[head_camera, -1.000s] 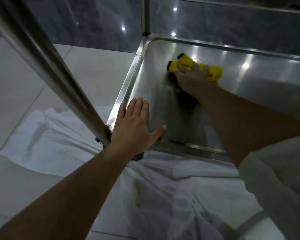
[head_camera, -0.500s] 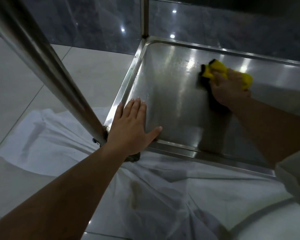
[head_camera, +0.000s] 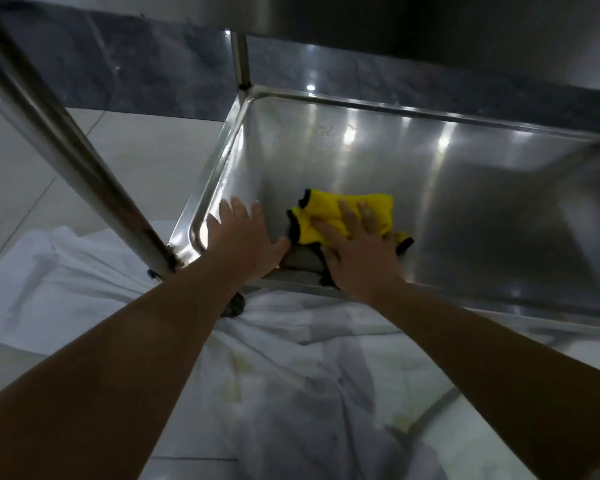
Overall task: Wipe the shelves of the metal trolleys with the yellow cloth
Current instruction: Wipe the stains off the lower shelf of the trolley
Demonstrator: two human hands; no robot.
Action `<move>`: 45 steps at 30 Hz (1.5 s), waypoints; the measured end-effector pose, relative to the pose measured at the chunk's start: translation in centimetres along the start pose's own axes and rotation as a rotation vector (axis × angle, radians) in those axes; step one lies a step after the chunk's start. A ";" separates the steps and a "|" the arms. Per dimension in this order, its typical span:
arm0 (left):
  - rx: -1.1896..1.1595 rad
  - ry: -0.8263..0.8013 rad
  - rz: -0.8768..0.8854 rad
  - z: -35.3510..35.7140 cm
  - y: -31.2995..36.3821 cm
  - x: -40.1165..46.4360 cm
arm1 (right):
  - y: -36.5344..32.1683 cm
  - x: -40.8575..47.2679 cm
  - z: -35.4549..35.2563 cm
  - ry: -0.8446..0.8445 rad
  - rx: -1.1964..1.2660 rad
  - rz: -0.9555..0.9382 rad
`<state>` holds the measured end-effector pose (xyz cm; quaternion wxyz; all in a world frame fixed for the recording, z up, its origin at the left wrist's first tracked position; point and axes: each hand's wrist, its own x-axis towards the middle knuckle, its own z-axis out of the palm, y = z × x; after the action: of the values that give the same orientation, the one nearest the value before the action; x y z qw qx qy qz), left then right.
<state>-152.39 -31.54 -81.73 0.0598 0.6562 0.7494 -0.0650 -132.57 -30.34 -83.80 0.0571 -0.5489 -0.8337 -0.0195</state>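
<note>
The yellow cloth (head_camera: pixel 329 216), edged in black, lies crumpled on the bottom shelf (head_camera: pixel 413 188) of the metal trolley, near its front left corner. My right hand (head_camera: pixel 357 251) presses flat on the cloth with straight, spread fingers. Just to its left, my left hand (head_camera: pixel 245 239) rests flat on the shelf by the front left corner, fingers straight, thumb almost touching the cloth. The shelf is shiny steel with a raised rim.
A slanted trolley post (head_camera: pixel 66 143) runs from the top left to the shelf's front corner. A rear post (head_camera: pixel 240 60) stands at the back left corner. White sheeting (head_camera: pixel 291 375) covers the floor under me. Pale floor tiles (head_camera: pixel 21 188) and a dark wall (head_camera: pixel 146 71) lie beyond.
My right hand has drawn the cloth from the shelf's back middle toward the front left, beside my left hand. The view has tilted down and nearer.
</note>
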 end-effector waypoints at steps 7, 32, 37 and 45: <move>0.043 -0.059 -0.008 -0.5 0.9 -1.6 | 12.1 -5.2 -2.8 -0.099 -0.046 0.054; 0.051 -0.255 0.364 1.3 22.7 2.1 | 35.3 -17.5 -5.0 -0.051 0.035 0.984; 0.055 -0.166 0.361 1.2 22.6 1.1 | 32.6 -14.5 -4.6 0.049 0.013 1.026; -0.108 0.041 0.402 0.6 23.0 -6.0 | 20.7 -16.5 -7.7 -0.110 0.125 0.531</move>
<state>-128.80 -34.48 -81.75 0.0912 0.7895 0.6069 0.0018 -106.55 -37.98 -78.68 0.0485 -0.7439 -0.6620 0.0774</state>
